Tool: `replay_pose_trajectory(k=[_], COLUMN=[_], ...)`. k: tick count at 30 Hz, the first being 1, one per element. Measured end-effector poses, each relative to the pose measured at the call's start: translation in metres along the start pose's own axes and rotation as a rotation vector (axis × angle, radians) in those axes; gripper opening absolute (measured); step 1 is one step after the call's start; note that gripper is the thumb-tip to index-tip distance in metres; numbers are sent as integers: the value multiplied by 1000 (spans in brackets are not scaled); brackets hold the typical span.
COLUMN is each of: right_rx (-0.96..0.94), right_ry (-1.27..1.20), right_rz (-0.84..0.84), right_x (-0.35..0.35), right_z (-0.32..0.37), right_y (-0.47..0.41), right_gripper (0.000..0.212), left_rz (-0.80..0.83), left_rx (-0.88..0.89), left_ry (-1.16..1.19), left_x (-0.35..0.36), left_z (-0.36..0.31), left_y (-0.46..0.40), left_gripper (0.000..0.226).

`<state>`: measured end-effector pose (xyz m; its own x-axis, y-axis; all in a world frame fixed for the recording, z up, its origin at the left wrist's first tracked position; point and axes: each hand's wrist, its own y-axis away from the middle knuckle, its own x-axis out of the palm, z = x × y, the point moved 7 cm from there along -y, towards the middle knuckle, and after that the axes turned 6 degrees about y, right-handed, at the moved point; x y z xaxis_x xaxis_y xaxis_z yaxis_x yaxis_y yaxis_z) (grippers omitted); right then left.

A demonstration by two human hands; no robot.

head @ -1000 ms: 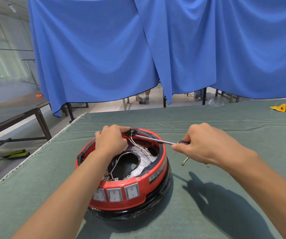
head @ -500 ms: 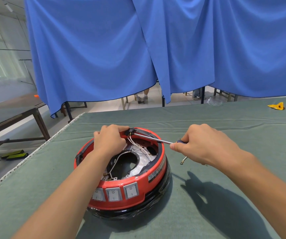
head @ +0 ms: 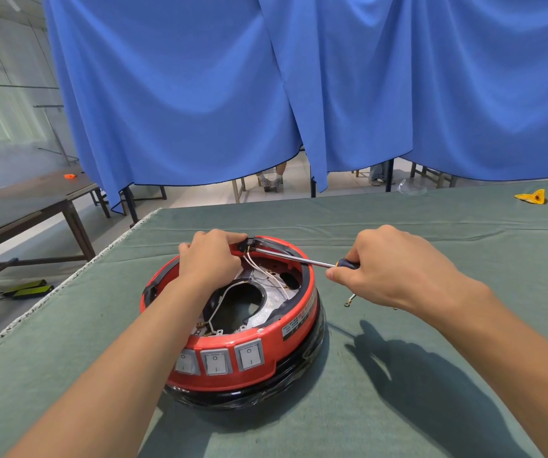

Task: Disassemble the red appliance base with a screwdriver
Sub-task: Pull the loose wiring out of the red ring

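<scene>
Now: one red base (head: 253, 328), three switches (head: 216, 361); left hand (head: 211, 259) grips rim, right hand (head: 388, 266) clamps one screwdriver (head: 299, 259).

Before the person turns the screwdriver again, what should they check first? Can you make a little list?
1. Left hand steadies the red base at its far rim: ok.
2. Right hand grips the screwdriver handle: ok.
3. Screwdriver tip sits in a screw by the black part at the rim: cannot tell, the left hand's fingers hide it.
4. White wires are out of the tip's way: not ok, they run right beside it.
5. Base sits flat on the green table: ok.
6. Small loose metal part lies away from the table edge: ok.
</scene>
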<state>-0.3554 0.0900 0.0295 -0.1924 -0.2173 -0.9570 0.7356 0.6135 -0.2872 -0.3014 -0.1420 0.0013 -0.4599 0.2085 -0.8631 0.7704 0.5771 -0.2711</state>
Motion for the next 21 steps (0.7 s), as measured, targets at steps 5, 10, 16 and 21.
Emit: replay_pose_trajectory(k=[5,10,16,21], right_rx=[-4,16,61,113], right_ry=[8,4,-27,-5], right_rz=[-16,-6,-4,-14], right_x=[-1,-1,0,-7], right_z=[-1,-3,-2,-9], right_y=[2,3,6,8], right_gripper=[46,45,43,44], left_rz=[-4,-4,-16,-24], left_rx=[0,-3,-3,-10], left_ry=[17,28,40,47], left_x=[-1,-2,-4,-4], left_z=[1,0,-2,-2], left_y=[1,4,6,6], left_gripper=[62,62,59,59])
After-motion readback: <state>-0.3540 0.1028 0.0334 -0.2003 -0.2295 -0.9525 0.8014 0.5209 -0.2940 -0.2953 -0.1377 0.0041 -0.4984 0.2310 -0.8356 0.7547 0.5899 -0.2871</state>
